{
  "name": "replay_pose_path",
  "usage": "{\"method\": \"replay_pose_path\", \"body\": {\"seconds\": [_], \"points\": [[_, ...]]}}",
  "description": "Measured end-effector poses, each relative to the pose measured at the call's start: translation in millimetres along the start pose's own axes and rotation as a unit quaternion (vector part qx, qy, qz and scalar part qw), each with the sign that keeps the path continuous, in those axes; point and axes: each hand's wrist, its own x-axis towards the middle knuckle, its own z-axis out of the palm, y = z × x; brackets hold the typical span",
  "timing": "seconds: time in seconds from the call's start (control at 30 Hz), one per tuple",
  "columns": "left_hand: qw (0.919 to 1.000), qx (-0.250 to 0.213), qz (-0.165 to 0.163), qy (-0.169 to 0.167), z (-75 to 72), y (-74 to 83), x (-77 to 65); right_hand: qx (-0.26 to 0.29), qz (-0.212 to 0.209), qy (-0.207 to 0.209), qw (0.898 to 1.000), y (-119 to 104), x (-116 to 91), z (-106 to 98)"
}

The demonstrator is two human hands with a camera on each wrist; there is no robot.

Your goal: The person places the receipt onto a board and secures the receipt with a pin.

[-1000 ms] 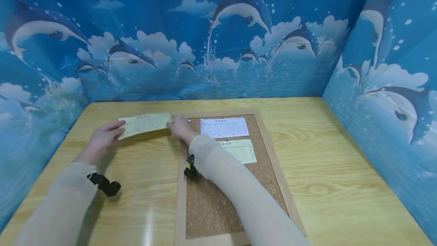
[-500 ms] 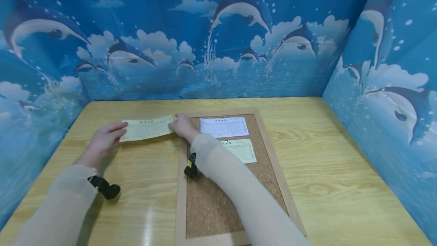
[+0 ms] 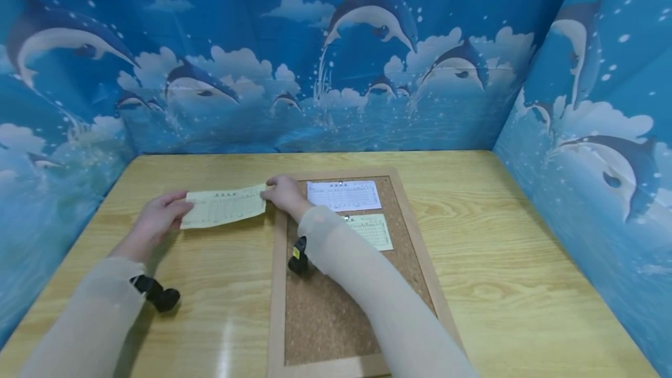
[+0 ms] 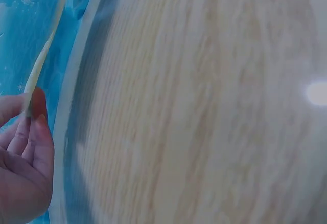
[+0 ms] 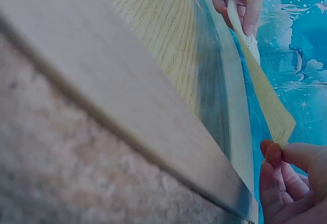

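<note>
A pale yellow printed form [image 3: 226,206] is stretched between both hands, raised above the table left of the corkboard [image 3: 325,319]. My left hand [image 3: 157,217] pinches its left edge; in the left wrist view the sheet [image 4: 38,70] appears edge-on between thumb and fingers. My right hand [image 3: 286,194] pinches the right end, over the board's upper left corner. The right wrist view shows the sheet [image 5: 268,101] slightly bent, with thumb and fingertips on its corner. On the board are a white-lilac form [image 3: 343,196] and a light green form [image 3: 370,231], each with a pin at its top.
The wood-grain table [image 3: 525,261] extends around the wooden frame [image 3: 278,308] of the corkboard. A blue dolphin-print curtain [image 3: 236,104] closes off the back and sides. The right forearm [image 3: 378,296] crosses the board and covers part of the green form.
Both hands keep their hold on the yellow form. It has come slightly nearer the person, and its right end has shifted a little to the right.
</note>
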Motion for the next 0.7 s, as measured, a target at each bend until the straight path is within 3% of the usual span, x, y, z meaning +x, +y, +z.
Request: {"method": "replay_pose_path", "body": {"seconds": [0.2,0.43,0.6,0.7], "points": [[0.9994,-0.028,0.003,0.019,3.1,-2.9,0.6,0.003,-0.011,0.006,1.000,2.0,-4.0,-5.2],[0.9996,-0.021,0.013,0.011,2.1,-0.7,-3.4,0.050,-0.033,-0.007,0.998,0.0,-10.6,-10.9],[0.9996,-0.006,0.027,-0.002,7.2,2.1,-6.6,0.059,-0.023,-0.017,0.998,3.6,-15.6,-21.5],[0.9993,-0.024,0.027,-0.010,11.9,4.6,-7.7,0.071,-0.013,-0.017,0.997,8.9,-16.8,-27.3]]}}
